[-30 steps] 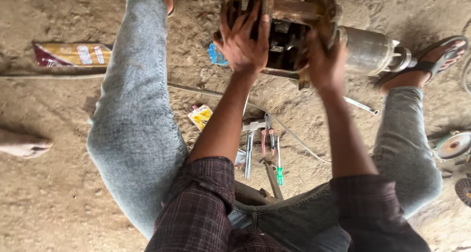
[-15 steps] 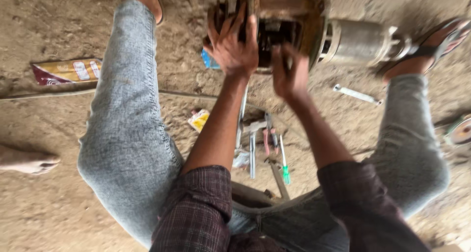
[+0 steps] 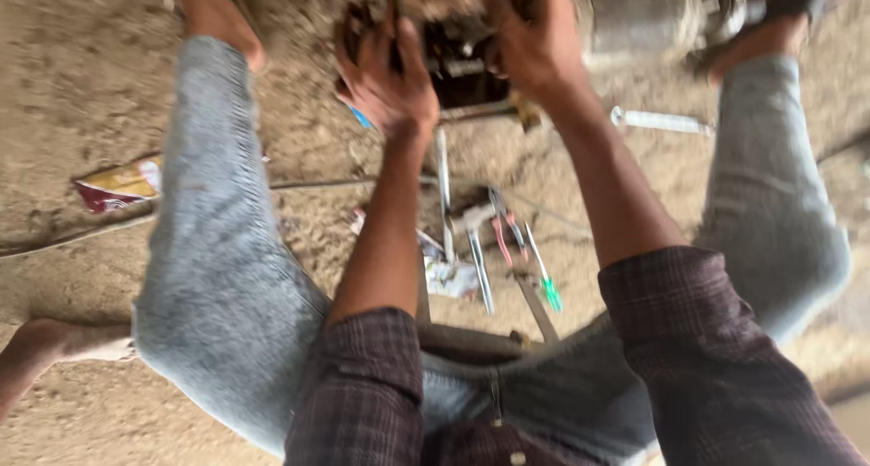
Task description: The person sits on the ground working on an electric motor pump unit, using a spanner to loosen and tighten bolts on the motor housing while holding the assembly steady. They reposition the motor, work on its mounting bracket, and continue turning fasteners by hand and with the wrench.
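Both hands have shifted since half a second ago: the right hand has come up from below the motor onto its dark open end, and the view has dipped so the machine sits at the top edge. The left hand is spread over the near side of that opening, fingers curled against the housing; whether it grips a part is too blurred to tell. The right hand is closed on something at the opening. The motor lies on the dirt floor between the feet. Wrenches and a green-handled screwdriver lie untouched between the knees, so the work looks mid-way, with the housing open.
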